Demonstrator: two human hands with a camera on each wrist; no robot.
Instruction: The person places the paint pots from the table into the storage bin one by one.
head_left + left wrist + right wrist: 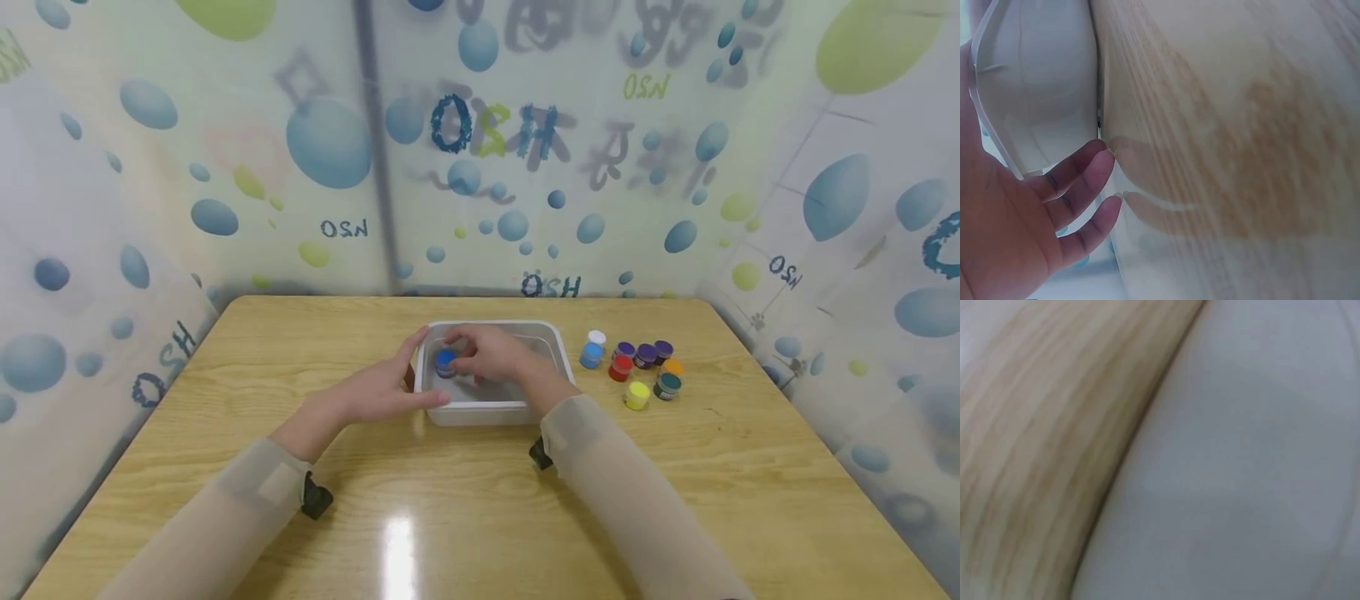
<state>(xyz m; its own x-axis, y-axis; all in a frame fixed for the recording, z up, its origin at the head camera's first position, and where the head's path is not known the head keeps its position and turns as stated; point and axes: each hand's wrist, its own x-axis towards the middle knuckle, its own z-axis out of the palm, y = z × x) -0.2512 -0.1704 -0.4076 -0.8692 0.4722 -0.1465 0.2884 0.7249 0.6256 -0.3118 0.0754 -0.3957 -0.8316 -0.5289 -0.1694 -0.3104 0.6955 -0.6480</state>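
A white plastic bin (487, 414) sits toward the back of the wooden table. Inside it, by the left wall, stands a small blue paint jar (445, 363). My right hand (495, 354) reaches over the front rim and pinches this jar between thumb and fingers. At the bin's left front corner is my left hand (382, 390), its thumb along the front rim. In the left wrist view that hand (1010, 219) has relaxed, slightly bent fingers beside the bin's outer wall (1041, 87). The right wrist view shows only blurred bin wall (1222, 462) and wood.
Right of the bin several paint jars cluster on the table (420, 508): white (596, 337), light blue (591, 356), red (620, 368), purple (646, 356), orange (672, 367), dark green (667, 385) and yellow (637, 396). Patterned curtains (330, 142) enclose the table's back and sides.
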